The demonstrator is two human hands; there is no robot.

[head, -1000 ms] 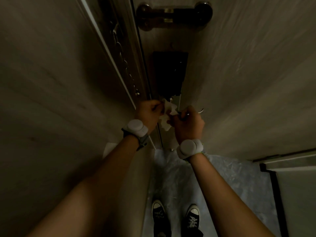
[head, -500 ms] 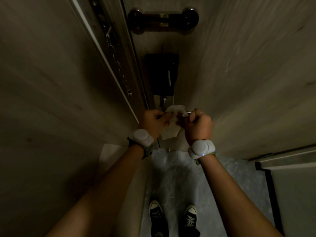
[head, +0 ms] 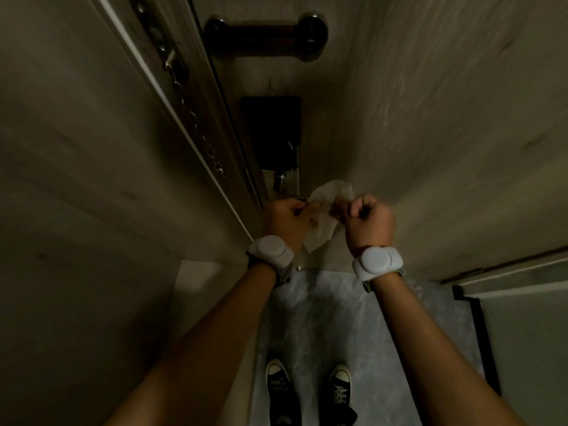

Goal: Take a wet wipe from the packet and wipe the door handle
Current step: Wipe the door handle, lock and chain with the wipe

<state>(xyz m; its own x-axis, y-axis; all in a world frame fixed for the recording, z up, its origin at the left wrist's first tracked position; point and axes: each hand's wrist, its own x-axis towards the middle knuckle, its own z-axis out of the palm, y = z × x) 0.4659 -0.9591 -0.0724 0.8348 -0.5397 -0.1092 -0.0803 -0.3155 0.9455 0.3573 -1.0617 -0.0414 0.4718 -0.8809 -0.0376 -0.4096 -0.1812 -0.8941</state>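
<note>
- Far left, at about 10 o'clock, one metal chain hangs down the door frame. It is well away from the hands.
- The left hand is just left of the middle. Its fingers are pinched on the left side of one wet wipe. One white wrist band sits behind it.
- The wipe is in the middle, stretched between both hands and hanging a bit below them. I think both hands hold it this way to pull it open flat — a flat wipe cleans more.
- Up at 12 o'clock is one dark bar on the door. Below it sits one black lock box, with a small metal part just above the wipe. That may be the door handle, but it is too dark to be sure.
- The right hand is curled tight like a fist, gripping the wipe's right side. It has one white wrist band too.
- No wipe packet can be seen.
- Down at 6 o'clock, two dark shoes stand on the pale floor.
</note>
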